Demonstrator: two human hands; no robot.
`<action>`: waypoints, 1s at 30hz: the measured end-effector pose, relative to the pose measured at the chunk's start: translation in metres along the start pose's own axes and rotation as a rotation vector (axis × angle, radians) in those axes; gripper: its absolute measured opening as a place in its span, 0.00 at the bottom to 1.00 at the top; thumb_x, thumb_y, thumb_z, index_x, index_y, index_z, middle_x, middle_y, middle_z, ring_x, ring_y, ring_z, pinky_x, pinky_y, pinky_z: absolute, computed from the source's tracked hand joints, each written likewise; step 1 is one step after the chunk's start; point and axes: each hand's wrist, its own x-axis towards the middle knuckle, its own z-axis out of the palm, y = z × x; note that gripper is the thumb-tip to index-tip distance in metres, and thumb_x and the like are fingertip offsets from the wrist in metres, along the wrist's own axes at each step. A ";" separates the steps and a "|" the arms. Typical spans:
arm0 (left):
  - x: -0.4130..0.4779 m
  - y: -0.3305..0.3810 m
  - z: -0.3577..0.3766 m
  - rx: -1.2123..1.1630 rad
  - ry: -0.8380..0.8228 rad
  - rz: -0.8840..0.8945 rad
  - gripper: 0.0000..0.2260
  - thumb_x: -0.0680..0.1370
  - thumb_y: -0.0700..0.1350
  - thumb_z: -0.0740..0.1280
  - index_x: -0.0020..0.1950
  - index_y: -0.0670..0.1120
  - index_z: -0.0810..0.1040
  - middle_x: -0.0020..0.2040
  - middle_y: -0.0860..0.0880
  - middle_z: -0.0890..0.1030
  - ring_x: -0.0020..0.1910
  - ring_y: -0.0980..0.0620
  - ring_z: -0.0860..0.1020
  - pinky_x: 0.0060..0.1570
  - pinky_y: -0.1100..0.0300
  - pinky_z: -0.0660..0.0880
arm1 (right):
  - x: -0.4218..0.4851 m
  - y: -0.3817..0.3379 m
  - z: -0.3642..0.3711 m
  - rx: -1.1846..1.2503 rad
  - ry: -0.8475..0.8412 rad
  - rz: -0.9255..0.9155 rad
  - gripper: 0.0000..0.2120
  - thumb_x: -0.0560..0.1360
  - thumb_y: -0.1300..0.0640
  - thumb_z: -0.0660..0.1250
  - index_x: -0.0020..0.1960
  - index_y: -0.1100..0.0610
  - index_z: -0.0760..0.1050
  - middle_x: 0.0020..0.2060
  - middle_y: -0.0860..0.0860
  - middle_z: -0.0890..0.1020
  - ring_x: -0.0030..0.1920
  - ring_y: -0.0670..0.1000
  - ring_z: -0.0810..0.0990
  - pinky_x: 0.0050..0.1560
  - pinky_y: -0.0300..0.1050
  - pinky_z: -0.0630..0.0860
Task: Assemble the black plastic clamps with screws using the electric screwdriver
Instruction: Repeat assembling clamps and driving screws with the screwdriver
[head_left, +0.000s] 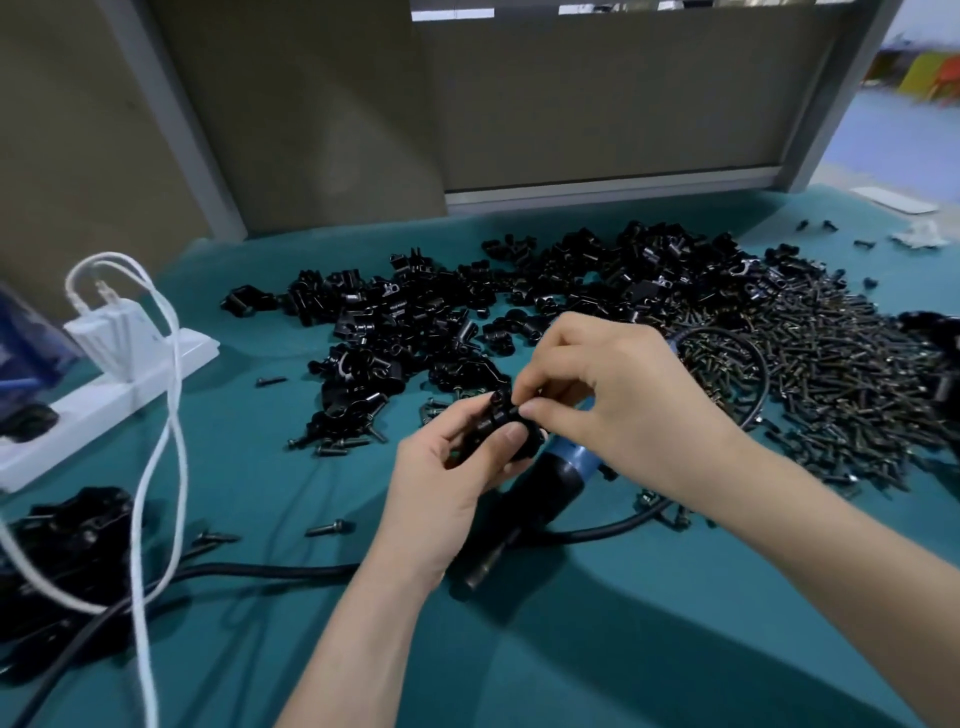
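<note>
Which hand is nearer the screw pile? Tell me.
Right. The right hand is just left of the screw pile; the left hand is farther left, gripping a clamp.

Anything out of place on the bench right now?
A few screws lie scattered on the cloth away from the pile, and the white cable drapes across the black cord at left. Nothing looks damaged.

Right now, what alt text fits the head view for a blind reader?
Two bare hands hold one black plastic clamp above a teal table: the left hand grips it, the right hand pinches its upper end. The electric screwdriver lies under them, with a clamp pile and a screw pile behind.
</note>
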 end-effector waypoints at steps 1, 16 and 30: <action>0.000 0.001 0.000 0.024 0.000 0.007 0.09 0.67 0.48 0.72 0.47 0.56 0.86 0.45 0.50 0.86 0.46 0.55 0.84 0.44 0.66 0.79 | 0.001 -0.001 0.000 -0.011 -0.014 -0.008 0.03 0.72 0.63 0.73 0.45 0.58 0.84 0.43 0.50 0.79 0.41 0.46 0.78 0.50 0.38 0.74; 0.000 -0.002 -0.001 0.240 -0.003 0.096 0.08 0.70 0.50 0.75 0.48 0.56 0.83 0.44 0.53 0.85 0.47 0.53 0.82 0.52 0.54 0.79 | 0.002 0.007 0.015 0.597 0.076 0.298 0.09 0.68 0.62 0.77 0.35 0.61 0.78 0.27 0.53 0.81 0.27 0.46 0.78 0.31 0.35 0.75; -0.003 0.002 0.009 -0.191 0.085 -0.037 0.13 0.63 0.51 0.74 0.46 0.52 0.83 0.34 0.54 0.76 0.26 0.59 0.69 0.26 0.68 0.64 | 0.005 -0.015 0.024 0.459 0.203 0.227 0.08 0.69 0.52 0.75 0.33 0.53 0.80 0.43 0.48 0.81 0.40 0.51 0.78 0.46 0.42 0.76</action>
